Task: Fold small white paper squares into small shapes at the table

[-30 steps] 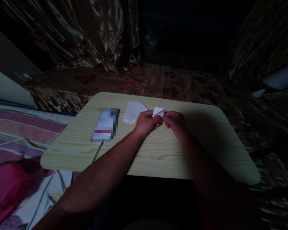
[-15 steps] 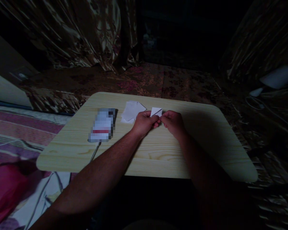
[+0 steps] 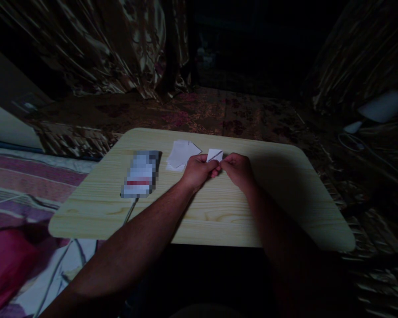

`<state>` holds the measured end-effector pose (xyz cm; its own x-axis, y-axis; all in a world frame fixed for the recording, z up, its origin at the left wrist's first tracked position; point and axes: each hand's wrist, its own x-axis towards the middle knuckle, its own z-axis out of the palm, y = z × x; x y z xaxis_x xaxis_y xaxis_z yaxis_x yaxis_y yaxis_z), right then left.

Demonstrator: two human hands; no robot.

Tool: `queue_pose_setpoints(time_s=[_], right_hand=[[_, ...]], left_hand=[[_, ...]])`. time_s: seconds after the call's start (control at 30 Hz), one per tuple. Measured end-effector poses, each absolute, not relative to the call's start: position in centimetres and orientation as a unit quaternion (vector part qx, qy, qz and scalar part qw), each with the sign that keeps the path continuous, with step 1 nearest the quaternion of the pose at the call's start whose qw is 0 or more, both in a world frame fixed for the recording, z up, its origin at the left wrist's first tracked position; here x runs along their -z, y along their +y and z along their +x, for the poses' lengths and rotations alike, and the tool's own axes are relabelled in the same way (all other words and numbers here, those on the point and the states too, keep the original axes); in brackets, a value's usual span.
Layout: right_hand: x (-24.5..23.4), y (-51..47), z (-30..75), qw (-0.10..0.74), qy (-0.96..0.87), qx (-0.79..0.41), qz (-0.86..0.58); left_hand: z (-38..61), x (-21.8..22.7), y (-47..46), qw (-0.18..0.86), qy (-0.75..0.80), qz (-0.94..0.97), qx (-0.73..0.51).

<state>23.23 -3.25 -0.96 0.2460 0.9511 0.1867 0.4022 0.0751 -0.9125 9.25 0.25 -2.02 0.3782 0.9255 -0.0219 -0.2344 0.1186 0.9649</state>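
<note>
A small folded white paper piece point(image 3: 214, 155) is pinched between both my hands over the middle of a light wooden table point(image 3: 219, 212). My left hand point(image 3: 198, 171) grips its near left edge with closed fingers. My right hand point(image 3: 238, 170) pinches its right side, fingers curled together. A small stack of white paper sheets point(image 3: 181, 154) lies on the table just left of my left hand.
A blurred-out rectangular device point(image 3: 139, 174) lies on the table's left part with a cable point(image 3: 130, 212) running off the near edge. Striped bedding point(image 3: 26, 181) is at left, patterned dark fabric behind, white objects point(image 3: 381, 108) at far right.
Both hands stay pinched on the paper piece; the paper has tilted slightly and looks narrower. The view has shifted a little.
</note>
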Motion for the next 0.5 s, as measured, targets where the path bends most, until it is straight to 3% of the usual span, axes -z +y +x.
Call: queue_pose_setpoints(time_s=[0.5], right_hand=[[0.99,-3.21,23.83,0.477,-0.554,-0.318,-0.604]], left_hand=[[9.29,1.89,0.09,0.665,0.352,0.493,-0.438]])
